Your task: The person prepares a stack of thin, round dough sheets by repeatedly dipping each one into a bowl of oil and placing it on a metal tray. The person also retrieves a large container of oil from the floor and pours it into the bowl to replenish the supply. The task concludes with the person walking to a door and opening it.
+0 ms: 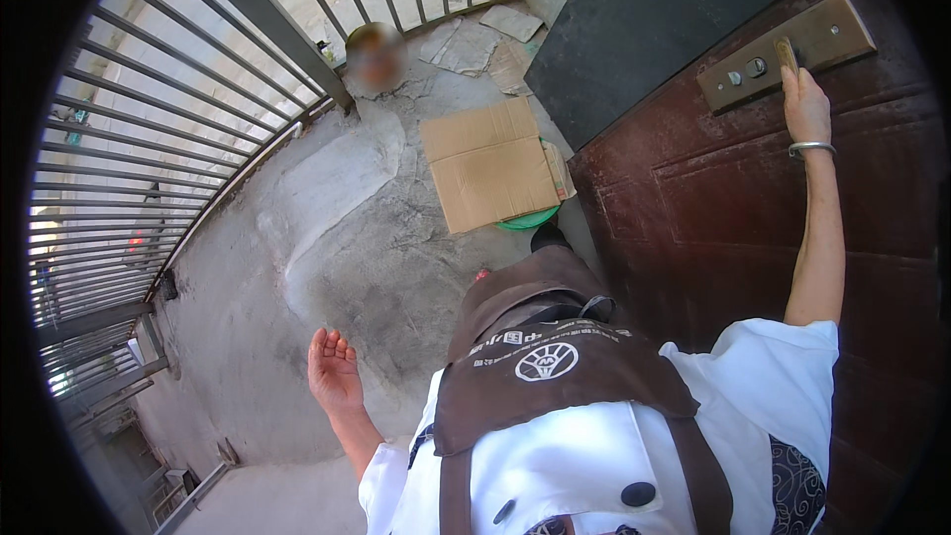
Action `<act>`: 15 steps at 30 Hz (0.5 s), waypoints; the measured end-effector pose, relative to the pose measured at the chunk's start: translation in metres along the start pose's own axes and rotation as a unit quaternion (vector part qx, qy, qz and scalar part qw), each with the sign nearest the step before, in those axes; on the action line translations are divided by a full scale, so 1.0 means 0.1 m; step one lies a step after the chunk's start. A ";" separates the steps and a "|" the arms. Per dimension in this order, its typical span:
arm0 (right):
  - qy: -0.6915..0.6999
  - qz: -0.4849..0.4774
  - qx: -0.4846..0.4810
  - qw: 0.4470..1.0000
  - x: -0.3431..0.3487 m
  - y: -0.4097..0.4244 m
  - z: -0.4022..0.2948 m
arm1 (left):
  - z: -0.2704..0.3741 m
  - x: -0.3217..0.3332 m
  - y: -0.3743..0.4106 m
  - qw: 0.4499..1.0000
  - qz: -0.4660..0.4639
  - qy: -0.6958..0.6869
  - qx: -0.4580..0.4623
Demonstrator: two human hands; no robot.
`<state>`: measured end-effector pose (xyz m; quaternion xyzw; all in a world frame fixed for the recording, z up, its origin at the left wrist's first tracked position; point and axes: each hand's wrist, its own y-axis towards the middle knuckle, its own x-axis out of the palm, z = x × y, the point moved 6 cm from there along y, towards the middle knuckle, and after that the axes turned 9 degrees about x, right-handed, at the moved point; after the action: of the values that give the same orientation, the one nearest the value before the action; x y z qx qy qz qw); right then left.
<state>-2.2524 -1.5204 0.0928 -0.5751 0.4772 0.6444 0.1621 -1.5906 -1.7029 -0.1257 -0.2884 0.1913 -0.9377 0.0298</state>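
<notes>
My right hand (807,105) grips the brass-coloured lever handle (784,52) of a dark red-brown panelled door (743,200). A long metal lock plate (854,30) sits behind the handle, with a small thumb-turn (755,67) beside it. A silver bangle (811,146) circles my right wrist. On the other side, my left hand (336,371) hangs in the air over the concrete floor (245,357), palm up. Its fingers are loosely curled and it holds nothing.
A flat cardboard piece (490,171) lies over a green basin (529,220) near the door's foot. Metal railings (171,119) line the left and far sides. A dark grey panel (654,22) stands beyond the door. Flattened sheets (468,48) lie in the far corner, near a blurred round object (375,59).
</notes>
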 end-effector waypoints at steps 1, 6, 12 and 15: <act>0.004 0.000 0.004 1.000 0.08 0.03 0.08 | -0.05 0.05 0.02 1.000 -0.005 0.008 0.000; 0.018 0.023 0.036 0.999 0.28 0.01 0.30 | -0.20 0.41 0.13 0.998 -0.045 0.052 0.000; 0.076 0.044 0.036 0.995 0.26 -0.02 0.30 | -0.22 0.92 0.09 0.992 -0.103 0.071 -0.015; 0.087 0.047 0.039 0.994 0.27 -0.02 0.32 | -0.27 1.01 0.08 0.988 -0.139 0.065 -0.025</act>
<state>-2.2775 -1.5036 0.0638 -0.5993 0.5407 0.5795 0.1122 -1.6902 -1.7181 -0.0963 -0.2514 0.1745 -0.9444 -0.1204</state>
